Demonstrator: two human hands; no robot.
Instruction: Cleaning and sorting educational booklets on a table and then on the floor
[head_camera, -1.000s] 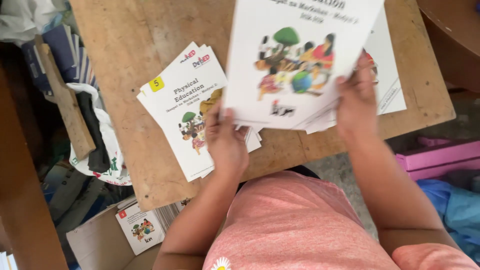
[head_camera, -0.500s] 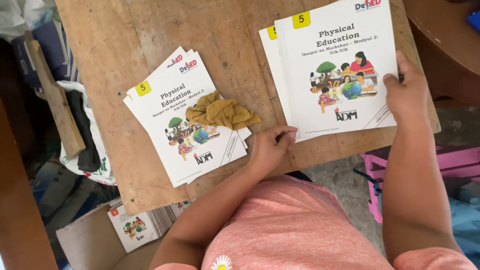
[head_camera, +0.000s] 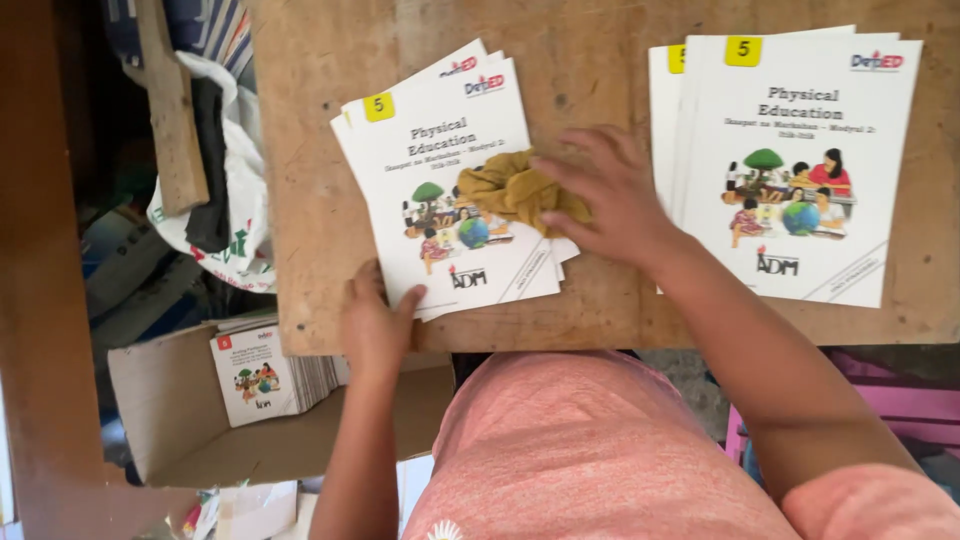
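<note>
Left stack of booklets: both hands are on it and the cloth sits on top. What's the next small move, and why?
Probably lift the cloth off and set it on bare table. The right hand already rests on it, the left hand steadies the corner of the left stack, and the cloth covers part of the top cover, so no booklet can be taken or added until it goes.

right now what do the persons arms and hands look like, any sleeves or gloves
Both hands are bare: no gloves, rings or watch show on the left hand or the right hand. The forearms are uncovered. The person wears a pink short-sleeved top with a small daisy motif at the front.
</note>
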